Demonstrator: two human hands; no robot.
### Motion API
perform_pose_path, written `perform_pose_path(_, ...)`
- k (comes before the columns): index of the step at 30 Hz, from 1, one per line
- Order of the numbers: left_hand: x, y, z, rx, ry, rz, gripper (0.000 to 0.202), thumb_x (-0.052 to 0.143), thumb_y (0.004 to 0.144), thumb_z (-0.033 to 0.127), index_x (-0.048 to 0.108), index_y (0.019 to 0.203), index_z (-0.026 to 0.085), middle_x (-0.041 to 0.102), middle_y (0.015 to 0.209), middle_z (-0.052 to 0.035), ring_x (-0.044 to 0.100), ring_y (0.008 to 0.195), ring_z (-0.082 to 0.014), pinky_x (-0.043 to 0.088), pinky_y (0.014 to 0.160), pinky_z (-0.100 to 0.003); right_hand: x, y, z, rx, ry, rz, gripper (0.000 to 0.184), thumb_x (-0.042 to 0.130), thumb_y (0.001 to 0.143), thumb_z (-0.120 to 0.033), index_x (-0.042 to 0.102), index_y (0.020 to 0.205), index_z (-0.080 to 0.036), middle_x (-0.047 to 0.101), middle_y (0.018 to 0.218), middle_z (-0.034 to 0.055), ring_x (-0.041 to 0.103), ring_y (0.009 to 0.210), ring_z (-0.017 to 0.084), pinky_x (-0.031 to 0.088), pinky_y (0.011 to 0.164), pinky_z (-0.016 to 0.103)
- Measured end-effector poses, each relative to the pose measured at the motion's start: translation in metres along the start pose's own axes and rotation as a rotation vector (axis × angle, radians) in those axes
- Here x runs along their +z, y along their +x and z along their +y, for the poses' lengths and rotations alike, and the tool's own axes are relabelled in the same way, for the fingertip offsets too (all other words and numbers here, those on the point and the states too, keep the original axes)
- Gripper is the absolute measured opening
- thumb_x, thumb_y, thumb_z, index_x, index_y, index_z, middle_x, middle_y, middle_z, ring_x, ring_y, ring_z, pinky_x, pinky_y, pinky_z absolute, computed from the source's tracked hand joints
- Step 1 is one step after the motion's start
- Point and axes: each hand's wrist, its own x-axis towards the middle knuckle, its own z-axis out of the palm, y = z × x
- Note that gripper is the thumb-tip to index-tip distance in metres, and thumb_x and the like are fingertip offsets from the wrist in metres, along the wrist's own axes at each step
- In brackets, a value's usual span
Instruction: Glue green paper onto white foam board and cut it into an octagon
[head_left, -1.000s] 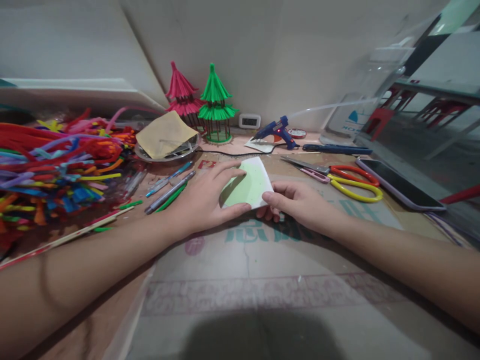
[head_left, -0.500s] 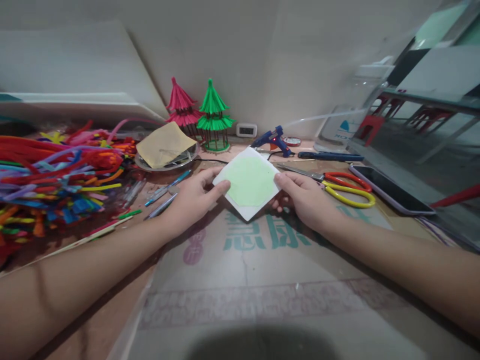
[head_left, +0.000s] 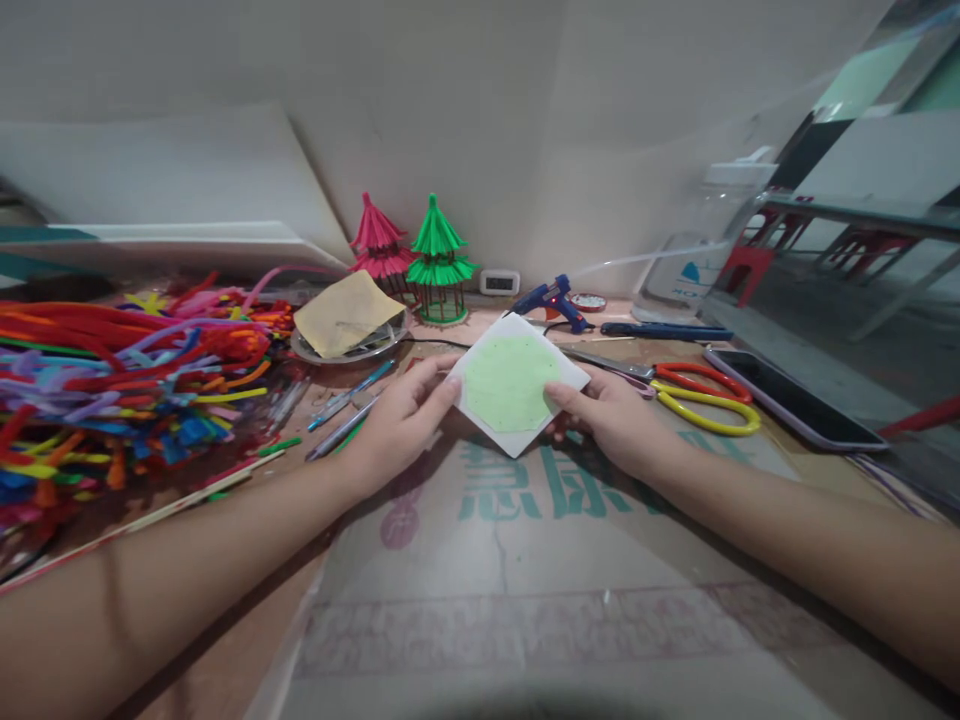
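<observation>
A white square card (head_left: 516,383) with a pale green polygon on its face is held tilted up over the cardboard work surface (head_left: 525,560). My left hand (head_left: 401,420) pinches its left corner with thumb and fingers closed. On the other side, my right hand (head_left: 611,415) grips the card's lower right edge, thumb on top. The card stands like a diamond, one corner pointing down.
A heap of coloured pipe cleaners (head_left: 112,380) fills the left. Pens (head_left: 349,400) lie beside my left hand. Red and green paper pagodas (head_left: 420,255), a blue glue gun (head_left: 551,300), red-and-yellow scissors (head_left: 690,390), a phone (head_left: 795,400) and a metal dish with yellow paper (head_left: 349,320) stand behind.
The card was pressed partly folded on the surface one second ago; now it is open, lifted and turned flat toward me, held at both sides. The view has tilted slightly upward.
</observation>
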Motion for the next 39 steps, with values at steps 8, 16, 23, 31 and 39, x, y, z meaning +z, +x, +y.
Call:
perform_pose_path(8,0.004,0.001,-0.002,0.018,0.019,-0.023,0.046,0.066,0.088,0.036,0.053,0.128,0.017,0.069,0.115,-0.0104,0.069,0.092,-0.0215,0.056,0.077,-0.035,-0.001,0.0,0.0,-0.009,-0.013,-0.005,0.039,0.073,0.081,-0.053,0.062,0.095,-0.019,0.069,0.069,0.0013,0.062,0.056,0.014,0.052,0.053,0.027)
perform_pose_path(16,-0.001,-0.002,0.0,-0.023,0.069,0.005,0.033,0.048,0.098,0.049,0.062,0.103,0.019,0.07,0.096,-0.0055,0.065,0.088,-0.0219,0.052,0.075,-0.032,0.002,-0.004,-0.004,-0.029,-0.07,-0.004,0.043,0.073,0.08,-0.054,0.062,0.102,-0.02,0.072,0.082,0.004,0.066,0.061,0.017,0.056,0.058,0.031)
perform_pose_path(23,-0.002,0.001,-0.004,0.029,0.165,0.035,0.035,0.039,0.102,0.045,0.062,0.098,0.019,0.066,0.092,-0.0039,0.059,0.084,-0.0205,0.047,0.076,-0.032,0.003,-0.006,-0.003,-0.041,0.006,-0.035,0.041,0.071,0.081,-0.058,0.062,0.093,-0.02,0.071,0.079,0.0032,0.065,0.062,0.017,0.057,0.059,0.032)
perform_pose_path(31,-0.001,-0.001,0.001,0.013,0.132,0.012,0.03,0.049,0.097,0.049,0.058,0.1,0.02,0.067,0.093,-0.0036,0.062,0.084,-0.0212,0.049,0.075,-0.033,0.003,-0.008,-0.007,-0.118,-0.043,0.031,0.041,0.067,0.084,-0.062,0.064,0.09,-0.021,0.067,0.08,0.0022,0.064,0.066,0.017,0.056,0.062,0.031)
perform_pose_path(39,-0.003,-0.011,-0.005,0.336,0.371,0.027,0.011,0.061,0.093,0.032,0.057,0.099,0.023,0.067,0.092,-0.0009,0.063,0.083,-0.0186,0.051,0.076,-0.031,0.008,-0.022,-0.027,-0.307,-0.19,0.159,0.029,0.067,0.086,-0.051,0.067,0.087,-0.022,0.071,0.088,0.0052,0.066,0.085,0.022,0.054,0.077,0.036)
